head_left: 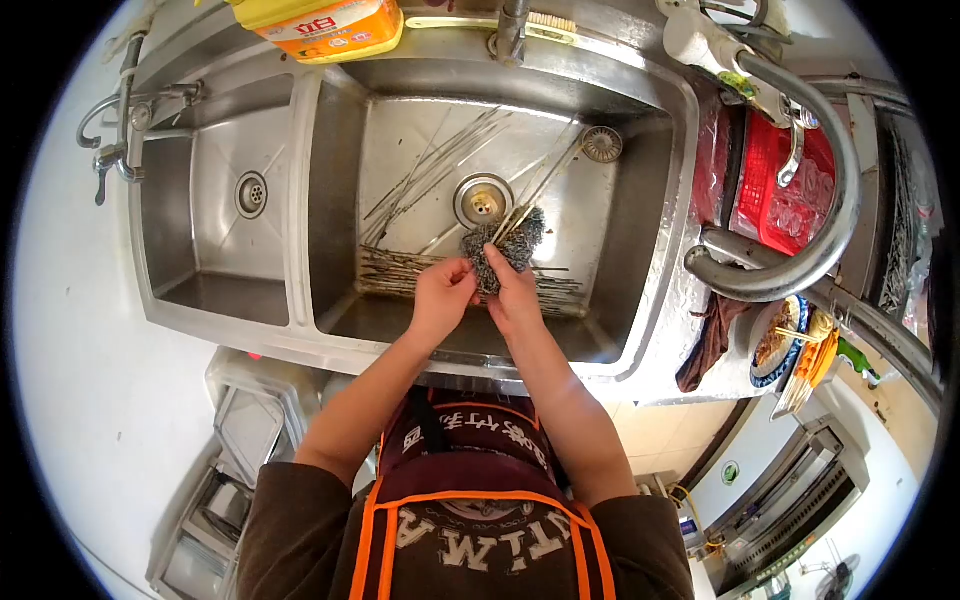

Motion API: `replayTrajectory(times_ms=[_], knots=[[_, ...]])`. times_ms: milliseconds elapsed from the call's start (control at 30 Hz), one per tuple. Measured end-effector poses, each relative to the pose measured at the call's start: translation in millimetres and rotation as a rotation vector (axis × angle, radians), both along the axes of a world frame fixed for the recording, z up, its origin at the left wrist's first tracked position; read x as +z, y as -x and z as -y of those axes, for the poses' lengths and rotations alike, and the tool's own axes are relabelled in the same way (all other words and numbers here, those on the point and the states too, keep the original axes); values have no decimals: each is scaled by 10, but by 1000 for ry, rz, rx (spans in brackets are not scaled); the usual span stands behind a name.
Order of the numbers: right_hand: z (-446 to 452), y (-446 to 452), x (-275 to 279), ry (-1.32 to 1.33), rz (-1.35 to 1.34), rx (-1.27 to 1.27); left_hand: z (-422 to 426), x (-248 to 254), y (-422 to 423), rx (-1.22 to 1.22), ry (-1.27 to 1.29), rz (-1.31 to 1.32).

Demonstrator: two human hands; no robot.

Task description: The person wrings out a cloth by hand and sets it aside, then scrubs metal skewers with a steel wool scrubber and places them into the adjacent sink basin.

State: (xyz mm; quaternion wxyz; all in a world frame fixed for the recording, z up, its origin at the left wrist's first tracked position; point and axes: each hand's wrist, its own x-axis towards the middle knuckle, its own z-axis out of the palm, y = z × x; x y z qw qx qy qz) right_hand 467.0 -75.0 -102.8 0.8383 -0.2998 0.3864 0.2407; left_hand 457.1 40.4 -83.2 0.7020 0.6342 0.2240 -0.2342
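Over the large sink basin (400,170), my right hand (512,290) grips a grey steel-wool scourer (520,240), with its thumb on top. Several thin skewers (545,185) pass through the scourer and point up towards the back right. My left hand (445,295) is beside it, fingers pinched together close to the scourer's left edge; what they hold, if anything, is hidden. A pile of dark skewers (395,272) lies along the near side of the basin, partly behind my hands. More skewers (425,170) lie slanted on the basin floor, left of the drain (484,202).
A smaller basin (225,150) with a tap (125,130) is on the left. Along the back rim are a yellow-orange bottle (330,28) and a brush (550,22). To the right are a thick curved pipe (840,190), a red basket (790,190), a dark cloth (708,345) and a plate (775,340).
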Motion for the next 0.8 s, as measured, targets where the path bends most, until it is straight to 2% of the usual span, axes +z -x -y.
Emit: replayTrajectory(times_ms=[67, 133, 200, 233, 300, 367, 400, 467, 533, 567, 600, 633, 667, 733, 800], knots=[[-43, -9, -51, 233, 142, -94, 0, 35, 26, -61, -116, 40], [56, -186, -62, 278, 97, -156, 23, 117, 65, -60, -123, -12], [243, -417, -317, 487, 111, -144, 16, 188, 113, -62, -132, -66], [345, -601, -327, 631, 342, -203, -28, 215, 151, -97, -155, -35], [748, -998, -374, 723, -5, -204, -109, 280, 258, -130, -183, -10], [1044, -1270, -279, 574, 51, -439, -199, 337, 341, -178, -271, -68], [1155, -1290, -268, 605, 0, -352, -259, 325, 357, -176, -276, -72], [1052, -1080, -365, 616, 164, -324, -320, 224, 330, -44, -175, -151], [731, -704, -254, 376, 164, -344, -267, 165, 259, -19, -174, -95], [543, -446, -187, 219, 109, -251, -210, 163, 213, -1, -182, -85], [366, -202, -151, -64, 67, -263, -161, 151, 175, 16, -191, -75], [160, -32, -46, -130, -35, -293, -123, 130, 160, 15, -186, -79], [40, 113, 55, -312, 51, -194, -91, 112, 166, 16, -206, -41], [-119, 214, 105, -291, -22, -243, -69, 94, 175, 12, -226, 1], [-153, 219, 116, -12, -1, -169, -76, 122, 187, -64, -291, 35]])
